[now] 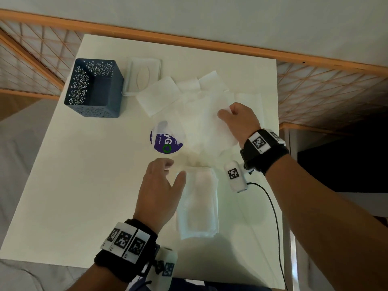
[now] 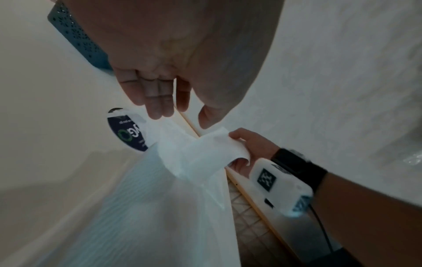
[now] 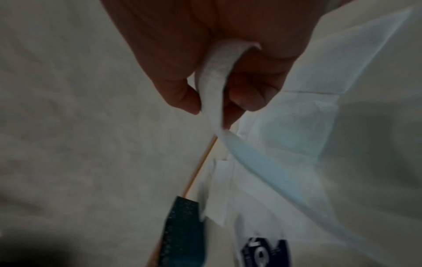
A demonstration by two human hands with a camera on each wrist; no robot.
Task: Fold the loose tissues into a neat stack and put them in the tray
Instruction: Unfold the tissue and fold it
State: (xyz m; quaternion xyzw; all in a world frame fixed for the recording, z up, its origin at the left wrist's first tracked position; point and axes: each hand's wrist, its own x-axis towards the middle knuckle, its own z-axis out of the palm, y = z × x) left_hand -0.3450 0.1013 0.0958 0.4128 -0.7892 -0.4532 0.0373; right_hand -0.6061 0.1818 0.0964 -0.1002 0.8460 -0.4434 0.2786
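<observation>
Several loose white tissues (image 1: 178, 95) lie spread over the back middle of the white table (image 1: 84, 185). My right hand (image 1: 237, 118) pinches the corner of one tissue (image 1: 207, 127) and lifts it; its pinch shows in the right wrist view (image 3: 212, 94) and in the left wrist view (image 2: 219, 144). A folded stack of tissues (image 1: 198, 202) lies near the front. My left hand (image 1: 161, 185) hovers at the stack's left edge with relaxed fingers (image 2: 157, 101), holding nothing. The dark blue perforated tray (image 1: 94, 87) stands at the back left.
A clear plastic tissue-pack lid (image 1: 143, 75) lies right of the tray. A round purple sticker (image 1: 165, 142) is partly covered by tissue. A black cable (image 1: 275, 217) runs from my right wrist off the front edge. A wooden lattice screen (image 1: 315, 91) borders the table.
</observation>
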